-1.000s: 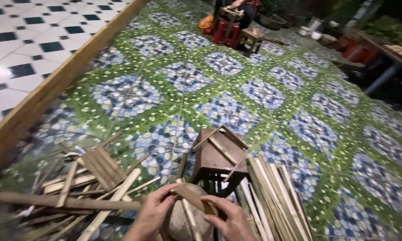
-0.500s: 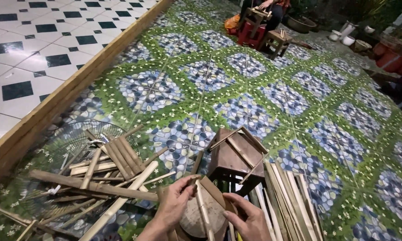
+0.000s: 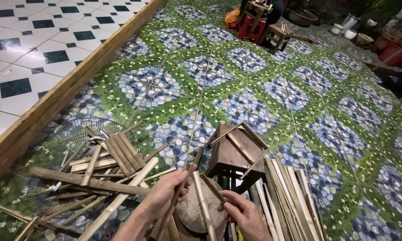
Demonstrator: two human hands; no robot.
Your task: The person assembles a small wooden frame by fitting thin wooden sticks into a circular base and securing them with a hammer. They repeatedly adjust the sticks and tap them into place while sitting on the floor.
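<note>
Bamboo strips [image 3: 201, 196] down at the near edge of the tiled floor [image 3: 236, 76], fanned over a round wooden block [image 3: 193, 213]. Left hand [image 3: 165, 193] clenched around one dark strip [image 3: 179, 195], slanting up past the fingers. Right hand [image 3: 242, 214] grasping another short strip [image 3: 213, 187], tip leaning toward the middle. Pale split strip lying between the two hands, straight across the block.

Just beyond, small brown wooden stool [image 3: 234, 154], tilted, loose slivers draped over its top. Right of the stool, long pale bamboo slats [image 3: 290, 196] stacked side by side, running to the near edge. Left of the hands, a jumble of rough bamboo offcuts [image 3: 98, 172], criss-crossed, partly lying on a wire fan guard [image 3: 69, 134]. Along the left edge, long wooden beam [image 3: 53, 98] splitting the flowered tiles from black-and-white ones.

Far corner: red stool [image 3: 252, 29], low wooden stool [image 3: 279, 35], a seated person mostly out of view. White pots [image 3: 350, 27] near the far right edge.
</note>
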